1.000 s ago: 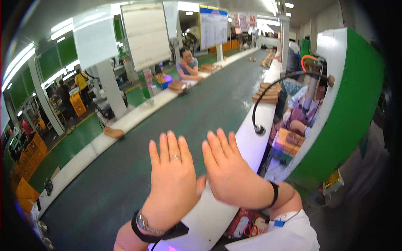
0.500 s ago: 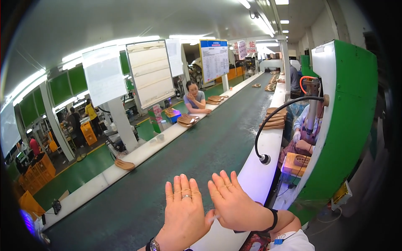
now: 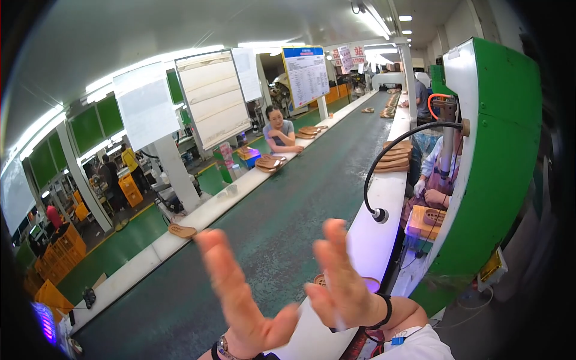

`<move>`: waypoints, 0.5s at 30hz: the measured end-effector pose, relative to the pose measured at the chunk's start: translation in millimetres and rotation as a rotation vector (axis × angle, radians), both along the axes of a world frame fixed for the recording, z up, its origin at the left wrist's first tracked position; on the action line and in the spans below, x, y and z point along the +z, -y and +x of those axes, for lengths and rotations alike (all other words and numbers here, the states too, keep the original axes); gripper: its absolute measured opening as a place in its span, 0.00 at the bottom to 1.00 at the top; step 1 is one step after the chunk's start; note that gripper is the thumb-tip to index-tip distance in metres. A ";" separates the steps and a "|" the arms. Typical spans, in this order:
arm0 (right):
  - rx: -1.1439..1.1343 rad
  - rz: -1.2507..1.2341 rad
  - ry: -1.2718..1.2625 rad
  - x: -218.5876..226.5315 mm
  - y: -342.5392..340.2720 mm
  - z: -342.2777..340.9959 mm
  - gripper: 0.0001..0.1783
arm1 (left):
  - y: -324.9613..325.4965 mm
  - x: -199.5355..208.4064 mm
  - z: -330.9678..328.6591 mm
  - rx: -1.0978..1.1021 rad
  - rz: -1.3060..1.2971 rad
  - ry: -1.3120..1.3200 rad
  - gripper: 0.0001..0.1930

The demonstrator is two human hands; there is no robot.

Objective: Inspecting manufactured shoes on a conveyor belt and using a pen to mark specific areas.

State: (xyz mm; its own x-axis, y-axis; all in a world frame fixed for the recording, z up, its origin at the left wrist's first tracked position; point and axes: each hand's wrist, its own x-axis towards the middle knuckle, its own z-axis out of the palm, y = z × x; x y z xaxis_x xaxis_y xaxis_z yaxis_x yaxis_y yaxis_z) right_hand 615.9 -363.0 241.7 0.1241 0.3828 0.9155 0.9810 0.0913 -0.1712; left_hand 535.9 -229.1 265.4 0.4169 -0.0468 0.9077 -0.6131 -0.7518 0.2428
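My left hand [image 3: 243,294] is raised above the dark green conveyor belt [image 3: 282,216], edge-on, fingers stretched out and thumb apart. Beside it, over the belt's right-hand white ledge [image 3: 375,243], my right hand [image 3: 345,282] is also held up, its fingers extended. Both hands are somewhat blurred, and I see nothing held in either. Partly hidden behind my right hand, a brown perforated shoe sole [image 3: 320,280] shows only a small part. A single brown sole [image 3: 182,230] lies on the left ledge, beyond my left fingertips.
A green machine housing [image 3: 507,162] stands at right, with a black gooseneck lamp [image 3: 379,215] over the ledge. Stacked soles [image 3: 393,159] lie farther along it. A person [image 3: 279,129] leans at the left ledge beside more soles [image 3: 269,162]; another person's hands [image 3: 433,195] work behind the machine.
Both hands have turned from backs facing me to edge-on, and their fingers have moved farther apart. The view has shifted slightly, and part of a sole now shows behind my right hand.
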 end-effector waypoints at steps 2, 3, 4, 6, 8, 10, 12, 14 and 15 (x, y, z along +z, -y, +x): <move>0.281 0.409 0.011 -18.3 -5.2 -9.9 0.37 | 2.5 -11.8 -14.1 -0.188 -0.236 0.437 0.39; 0.275 0.411 0.015 -23.2 -4.6 -13.0 0.37 | 5.9 -18.2 -13.4 -0.196 -0.235 0.438 0.39; 0.280 0.367 0.064 -25.4 -5.0 -16.6 0.37 | 11.5 -24.2 -12.2 -0.287 -0.225 0.324 0.37; 0.247 0.235 0.078 -23.2 -5.0 -22.0 0.38 | 26.7 -30.2 -19.3 -0.412 -0.235 0.037 0.35; 0.208 0.210 -0.001 -18.4 -1.1 -15.0 0.38 | 15.6 -24.5 -9.7 -0.448 -0.177 0.033 0.35; 0.313 0.294 -0.087 -19.3 -6.1 -12.3 0.39 | 20.4 -9.1 -13.0 -0.475 -0.282 0.194 0.31; 0.290 0.259 0.000 -14.7 -1.8 -15.5 0.38 | 17.6 -7.1 -16.4 -0.435 -0.253 0.233 0.33; 0.300 0.252 0.081 -9.2 -0.4 -17.0 0.36 | 7.7 -15.0 -16.5 -0.311 -0.109 0.183 0.40; 0.287 0.255 0.085 -12.4 1.5 -14.6 0.36 | 5.3 -24.6 -11.7 -0.325 -0.106 0.183 0.40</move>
State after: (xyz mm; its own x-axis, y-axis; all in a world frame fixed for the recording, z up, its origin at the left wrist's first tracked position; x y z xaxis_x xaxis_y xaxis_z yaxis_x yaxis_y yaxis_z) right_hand 601.3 -364.5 229.3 -0.0350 0.1499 0.9881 0.9191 0.3932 -0.0271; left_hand 524.2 -234.4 240.7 0.2264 -0.0518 0.9727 -0.8556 -0.4878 0.1732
